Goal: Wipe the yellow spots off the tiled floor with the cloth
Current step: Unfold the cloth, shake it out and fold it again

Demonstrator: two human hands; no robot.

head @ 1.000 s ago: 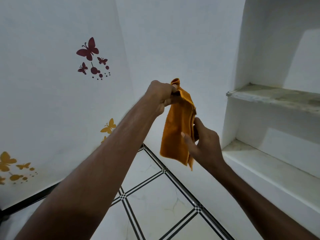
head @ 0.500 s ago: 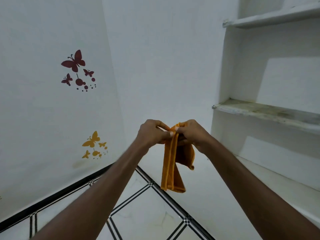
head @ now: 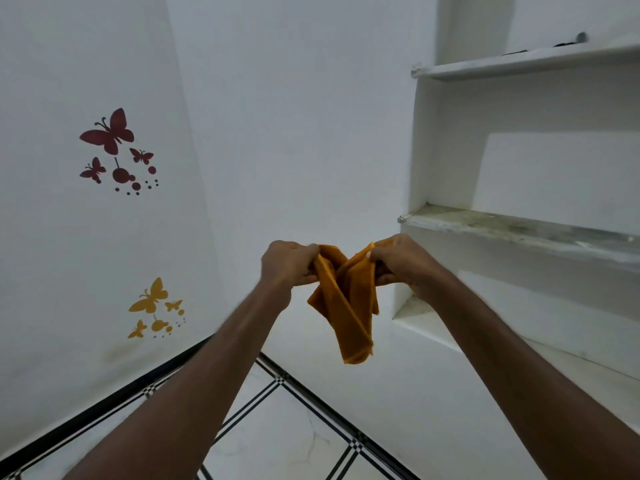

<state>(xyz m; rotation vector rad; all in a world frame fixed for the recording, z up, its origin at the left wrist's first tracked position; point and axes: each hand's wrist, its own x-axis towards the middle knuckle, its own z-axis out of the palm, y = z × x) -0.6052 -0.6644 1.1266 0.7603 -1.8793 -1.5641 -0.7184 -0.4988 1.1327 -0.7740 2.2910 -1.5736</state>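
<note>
An orange cloth [head: 348,306] hangs in the air in front of me, folded and bunched, its lower end dangling over the corner of the room. My left hand [head: 287,263] grips its upper left edge and my right hand [head: 398,259] grips its upper right edge, a short gap apart. Below lies the white tiled floor [head: 277,441] with black-and-white border lines. No yellow spots show on the visible tiles.
White walls meet in a corner ahead. The left wall carries red butterfly stickers [head: 110,133] and yellow ones [head: 152,299]. Built-in shelves [head: 519,230] stand at the right, with a lower ledge [head: 433,327] near the floor.
My hands met at the cloth's top, then drew slightly apart, spreading its upper edge. The view tilted up, showing more wall and shelves.
</note>
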